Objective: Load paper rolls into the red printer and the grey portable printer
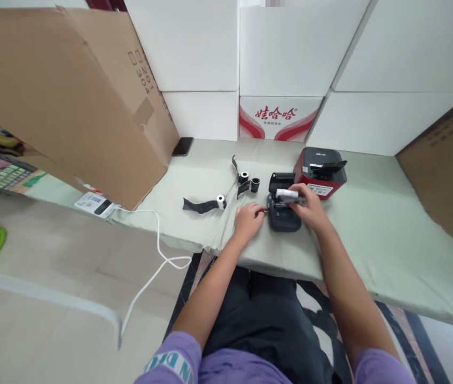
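Note:
A small black label printer (pixel 285 220) lies on the cloth-covered table with its lid (pixel 282 180) raised. My right hand (pixel 308 205) is closed on a white paper roll (pixel 287 195) just over the printer's open compartment; whether the roll touches the inside I cannot tell. My left hand (pixel 249 220) rests on the table at the printer's left side, fingers curled and pressed together. A thin dark reddish bit shows between its fingertips and the printer, too small to name. Several small rolls with black strips, such as this white-ended roll (pixel 221 201), lie left of the printer.
A red and black box-shaped device (pixel 320 172) stands right behind the printer. A phone (pixel 183 146) lies at the back left, beside a big cardboard box (pixel 90 96). White boxes (pixel 198 48) form a wall behind. A white cable (pixel 158 229) hangs off the front edge.

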The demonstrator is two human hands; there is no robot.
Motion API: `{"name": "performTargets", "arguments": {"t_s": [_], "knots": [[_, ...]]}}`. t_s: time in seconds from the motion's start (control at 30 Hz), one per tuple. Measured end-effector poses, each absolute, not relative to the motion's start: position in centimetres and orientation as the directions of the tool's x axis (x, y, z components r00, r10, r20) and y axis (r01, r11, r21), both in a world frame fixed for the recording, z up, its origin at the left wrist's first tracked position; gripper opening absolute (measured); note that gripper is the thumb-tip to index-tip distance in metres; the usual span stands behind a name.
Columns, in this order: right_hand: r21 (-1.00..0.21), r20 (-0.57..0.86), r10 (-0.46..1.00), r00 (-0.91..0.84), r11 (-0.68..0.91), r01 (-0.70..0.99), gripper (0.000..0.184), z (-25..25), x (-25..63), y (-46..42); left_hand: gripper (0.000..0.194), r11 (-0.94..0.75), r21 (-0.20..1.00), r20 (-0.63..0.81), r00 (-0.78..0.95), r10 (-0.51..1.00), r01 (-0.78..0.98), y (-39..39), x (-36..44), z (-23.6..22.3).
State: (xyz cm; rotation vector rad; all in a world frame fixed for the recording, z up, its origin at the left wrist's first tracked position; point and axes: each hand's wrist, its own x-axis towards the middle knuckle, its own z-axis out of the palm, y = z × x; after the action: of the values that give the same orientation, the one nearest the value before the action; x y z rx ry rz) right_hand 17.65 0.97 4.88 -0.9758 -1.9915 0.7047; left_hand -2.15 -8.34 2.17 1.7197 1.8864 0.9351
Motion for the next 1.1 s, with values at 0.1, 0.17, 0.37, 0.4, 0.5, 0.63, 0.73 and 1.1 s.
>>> {"name": "performTargets", "arguments": {"t_s": [0.1,0.17,0.37,0.4,0.5,0.63,0.73,1.1], "knots": [[-0.689,0.383,0.834,-0.397,0.545,0.479,0.026,4.1,17.5,1.2,0.030,0.016,0.709,0.125,-0.148,0.981,0.705,-8.3,-2.2,2.1],[-0.677,0.380,0.835,-0.398,0.544,0.495,0.029,3.8,17.2,1.3,0.031,0.012,0.710,0.130,-0.148,0.980,0.704,-8.3,-2.2,2.1],[-0.684,0.426,0.812,-0.399,0.577,0.445,0.029,4.2,17.0,1.4,0.032,0.011,0.709,0.132,-0.148,0.980,0.705,-8.4,-2.2,2.2],[-0.685,0.428,0.812,-0.397,0.578,0.443,0.029,4.3,17.1,1.4,0.031,0.010,0.709,0.132,-0.146,0.980,0.705,-8.4,-2.2,2.2],[-0.714,0.399,0.833,-0.383,0.545,0.439,0.031,4.3,17.3,1.2,0.031,0.005,0.714,0.138,-0.147,0.979,0.700,-8.4,-2.2,2.2],[-0.794,0.305,0.871,-0.385,0.456,0.403,0.035,4.0,17.5,1.3,0.031,0.002,0.724,0.148,-0.158,0.976,0.690,-8.4,-2.2,2.3],[-0.821,0.285,0.872,-0.399,0.437,0.369,0.037,3.6,17.3,1.7,0.031,0.004,0.728,0.145,-0.160,0.976,0.685,-8.4,-2.2,2.3],[-0.748,0.447,0.833,-0.326,0.548,0.376,0.015,4.0,17.7,1.0,0.031,0.002,0.717,0.142,-0.150,0.978,0.697,-8.5,-2.1,2.3]]}}
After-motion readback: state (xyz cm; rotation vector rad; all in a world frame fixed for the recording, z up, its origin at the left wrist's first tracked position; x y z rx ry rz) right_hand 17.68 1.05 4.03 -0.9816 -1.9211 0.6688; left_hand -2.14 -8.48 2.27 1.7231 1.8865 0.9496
